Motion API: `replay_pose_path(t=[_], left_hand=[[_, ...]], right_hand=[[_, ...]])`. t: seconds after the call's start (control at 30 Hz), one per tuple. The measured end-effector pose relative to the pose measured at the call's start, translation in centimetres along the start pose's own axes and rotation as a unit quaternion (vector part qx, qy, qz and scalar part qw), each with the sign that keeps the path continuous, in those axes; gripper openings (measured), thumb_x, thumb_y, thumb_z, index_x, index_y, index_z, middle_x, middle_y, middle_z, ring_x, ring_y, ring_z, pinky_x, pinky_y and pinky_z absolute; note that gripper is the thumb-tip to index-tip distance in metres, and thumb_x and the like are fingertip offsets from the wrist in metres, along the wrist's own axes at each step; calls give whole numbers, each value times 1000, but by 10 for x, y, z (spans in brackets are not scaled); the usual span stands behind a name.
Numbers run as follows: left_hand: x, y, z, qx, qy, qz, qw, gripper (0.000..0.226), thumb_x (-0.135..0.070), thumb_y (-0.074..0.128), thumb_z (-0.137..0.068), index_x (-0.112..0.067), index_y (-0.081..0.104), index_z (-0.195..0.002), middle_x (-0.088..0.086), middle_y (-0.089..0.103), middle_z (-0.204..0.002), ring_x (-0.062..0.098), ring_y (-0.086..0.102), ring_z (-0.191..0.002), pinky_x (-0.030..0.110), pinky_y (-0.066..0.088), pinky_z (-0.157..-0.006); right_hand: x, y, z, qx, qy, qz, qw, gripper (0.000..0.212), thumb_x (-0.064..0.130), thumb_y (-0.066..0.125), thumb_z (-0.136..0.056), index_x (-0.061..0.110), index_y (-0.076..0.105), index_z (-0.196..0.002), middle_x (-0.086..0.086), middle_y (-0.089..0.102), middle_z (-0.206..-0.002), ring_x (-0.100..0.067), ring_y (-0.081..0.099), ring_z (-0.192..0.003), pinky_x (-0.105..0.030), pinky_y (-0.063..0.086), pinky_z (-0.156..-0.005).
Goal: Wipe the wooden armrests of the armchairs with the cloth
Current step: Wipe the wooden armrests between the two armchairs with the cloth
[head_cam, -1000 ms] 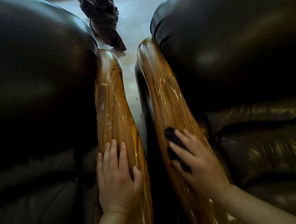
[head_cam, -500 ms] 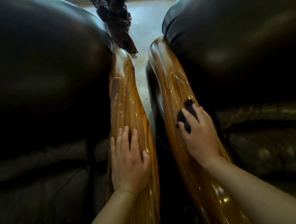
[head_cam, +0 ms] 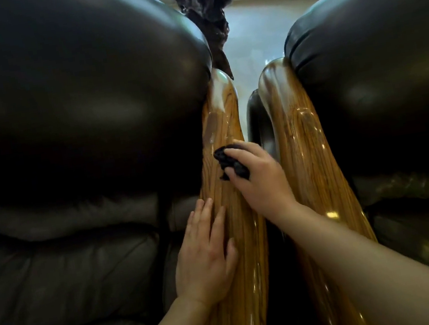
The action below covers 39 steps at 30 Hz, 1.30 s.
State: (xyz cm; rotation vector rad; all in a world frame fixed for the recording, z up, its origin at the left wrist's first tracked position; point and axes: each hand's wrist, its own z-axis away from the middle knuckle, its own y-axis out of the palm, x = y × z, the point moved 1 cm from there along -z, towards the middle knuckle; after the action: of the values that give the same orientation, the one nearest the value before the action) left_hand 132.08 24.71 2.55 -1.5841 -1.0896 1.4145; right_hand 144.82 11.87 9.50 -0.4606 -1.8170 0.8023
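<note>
Your right hand (head_cam: 259,180), clutching the cloth (head_cam: 228,161), has crossed from the right armrest (head_cam: 307,153) onto the left armrest (head_cam: 230,196), where your flat, empty left hand (head_cam: 205,256) braces, so that one's wipe begins.

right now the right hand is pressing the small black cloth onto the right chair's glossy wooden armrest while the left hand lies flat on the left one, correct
Not quite. The head view shows the right hand reaching across and pressing the small black cloth onto the left chair's glossy wooden armrest, not the right chair's armrest. The left hand does lie flat on that same left armrest, nearer the camera.
</note>
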Motion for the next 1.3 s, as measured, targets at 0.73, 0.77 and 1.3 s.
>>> replay_pose_path(t=[0.73, 0.77, 1.3], left_hand=[[-2, -3, 0, 5, 65, 44, 997, 62, -32, 48, -92, -12, 34, -149, 7, 31, -158, 17, 17, -149, 39, 20, -120], [-2, -3, -1, 5, 66, 43, 997, 62, -32, 48, -91, -13, 34, -149, 7, 31, -158, 17, 18, -149, 39, 19, -120], [-4, -7, -3, 13, 55, 40, 998, 62, -33, 51, -87, -14, 40, -145, 7, 37, -154, 19, 21, -148, 40, 19, -119]], right_hand=[[-22, 14, 15, 97, -161, 135, 973, 37, 28, 59, -92, 21, 62, -128, 1, 54, -141, -17, 36, -142, -40, 25, -120], [-23, 15, 4, 63, -123, 130, 982, 39, 26, 61, -91, 18, 61, -129, -1, 54, -141, -18, 38, -141, -38, 27, -119], [-28, 18, -9, 55, -129, 154, 978, 41, 29, 58, -88, 15, 61, -127, -5, 56, -137, -22, 43, -136, -43, 38, -112]])
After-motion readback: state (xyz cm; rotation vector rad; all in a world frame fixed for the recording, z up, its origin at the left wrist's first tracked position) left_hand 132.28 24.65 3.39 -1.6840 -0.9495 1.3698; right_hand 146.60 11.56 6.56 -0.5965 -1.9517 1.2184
